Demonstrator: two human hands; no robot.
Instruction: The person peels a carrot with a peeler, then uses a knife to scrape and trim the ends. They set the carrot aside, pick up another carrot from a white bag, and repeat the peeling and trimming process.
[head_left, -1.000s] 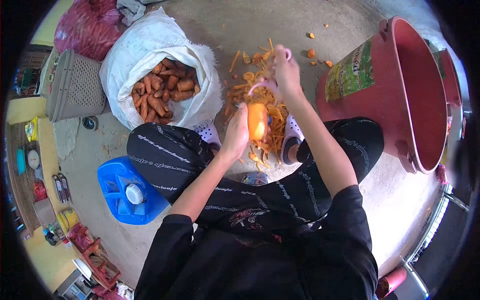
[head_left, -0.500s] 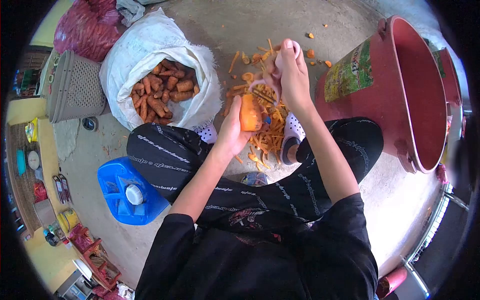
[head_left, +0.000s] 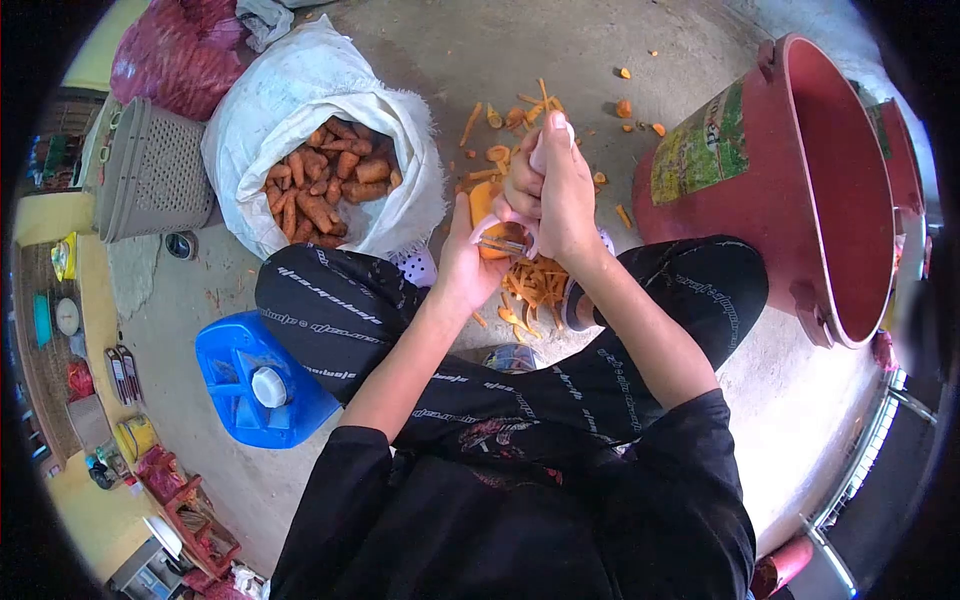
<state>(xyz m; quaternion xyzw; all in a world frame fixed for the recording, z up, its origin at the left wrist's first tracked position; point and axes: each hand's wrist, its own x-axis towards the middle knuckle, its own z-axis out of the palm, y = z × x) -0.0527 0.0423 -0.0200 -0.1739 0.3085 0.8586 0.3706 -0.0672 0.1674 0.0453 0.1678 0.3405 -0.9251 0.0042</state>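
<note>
My left hand (head_left: 470,262) is closed around a thick, partly peeled carrot (head_left: 485,197) with bright orange flesh. My right hand (head_left: 562,195) grips a pale pink peeler (head_left: 528,225), its metal blade lying against the carrot's near end. Below the hands a heap of orange peelings (head_left: 537,285) covers the floor between my feet. To the left, a white woven sack (head_left: 290,85) stands with its mouth rolled open, holding several brownish unpeeled carrots (head_left: 320,190).
A big red bucket (head_left: 720,210) leans at the right. On the left are a blue jerrycan (head_left: 235,400), a grey perforated basket (head_left: 160,170) and a red mesh bag (head_left: 175,60). Small carrot scraps (head_left: 624,108) lie on the concrete floor beyond the peelings.
My right hand has come down and toward me, bringing the peeler from above the carrot onto its near end. My left hand keeps hold of the carrot in nearly the same place.
</note>
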